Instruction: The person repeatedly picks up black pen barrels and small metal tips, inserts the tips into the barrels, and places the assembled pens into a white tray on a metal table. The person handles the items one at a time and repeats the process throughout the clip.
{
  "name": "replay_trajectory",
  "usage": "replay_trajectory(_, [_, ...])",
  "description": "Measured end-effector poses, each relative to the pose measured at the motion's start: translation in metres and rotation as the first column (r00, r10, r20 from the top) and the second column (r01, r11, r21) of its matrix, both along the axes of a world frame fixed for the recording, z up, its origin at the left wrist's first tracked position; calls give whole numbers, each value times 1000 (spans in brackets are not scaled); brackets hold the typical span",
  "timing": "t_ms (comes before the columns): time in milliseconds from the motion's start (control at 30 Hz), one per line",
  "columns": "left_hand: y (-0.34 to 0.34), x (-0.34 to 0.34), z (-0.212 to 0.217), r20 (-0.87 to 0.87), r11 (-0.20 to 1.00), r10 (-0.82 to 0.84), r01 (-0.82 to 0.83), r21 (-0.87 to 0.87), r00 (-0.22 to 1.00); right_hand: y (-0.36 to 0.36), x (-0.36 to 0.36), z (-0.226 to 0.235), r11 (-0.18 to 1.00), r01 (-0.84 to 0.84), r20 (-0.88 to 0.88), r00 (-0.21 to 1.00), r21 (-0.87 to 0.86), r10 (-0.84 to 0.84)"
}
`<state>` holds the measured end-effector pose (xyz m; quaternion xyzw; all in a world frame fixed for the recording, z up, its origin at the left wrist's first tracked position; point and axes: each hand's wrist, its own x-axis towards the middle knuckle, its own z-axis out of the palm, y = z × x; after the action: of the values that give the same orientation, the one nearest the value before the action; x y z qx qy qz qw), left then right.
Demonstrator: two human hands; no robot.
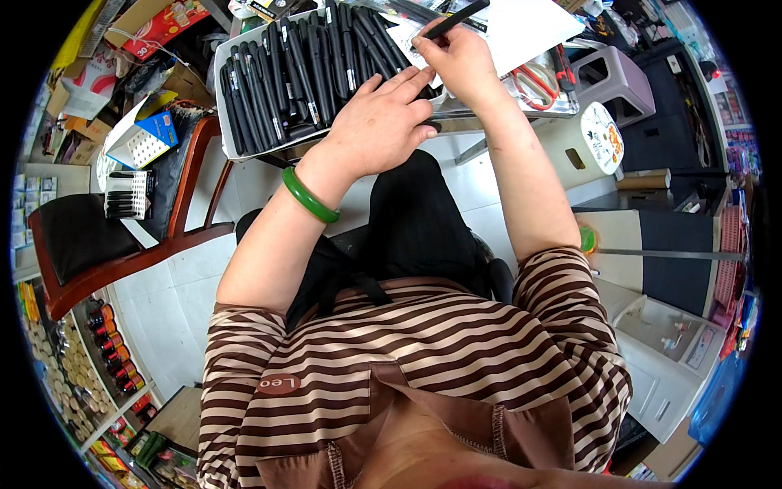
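Observation:
My right hand grips a black pen over a sheet of white paper; the pen's tip is hard to make out. My left hand, its wrist in a green bangle, rests at the right end of a white tray full of black pens. Three of its fingers stretch toward the paper. Its thumb and forefinger curl in beside a small dark end, mostly hidden by the hand, so its kind cannot be told.
Red-handled scissors lie right of my right hand. A pale stool and a purple-grey stool stand on the right. On the left is a wooden chair with a box of black pens. Crowded shelves line both sides.

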<state>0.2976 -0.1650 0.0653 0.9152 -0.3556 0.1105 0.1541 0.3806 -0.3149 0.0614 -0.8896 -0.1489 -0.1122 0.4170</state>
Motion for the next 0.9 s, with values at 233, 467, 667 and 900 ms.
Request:
replay_trajectory(233, [0, 0, 0, -5, 1000, 5, -5, 8, 1000, -3, 2, 0, 999, -30, -15, 999, -30, 29])
replay_trajectory(467, [0, 0, 0, -6, 1000, 0, 0, -1, 1000, -4, -1, 3, 998, -48, -28, 999, -40, 47])
replay_trajectory(667, [0, 0, 1, -11, 1000, 0, 0, -6, 1000, -10, -7, 2, 999, -40, -77, 996, 22, 42])
replay_trajectory(900, [0, -1, 0, -12, 1000, 12, -12, 1, 1000, -11, -6, 6, 994, -62, -93, 994, -94, 54])
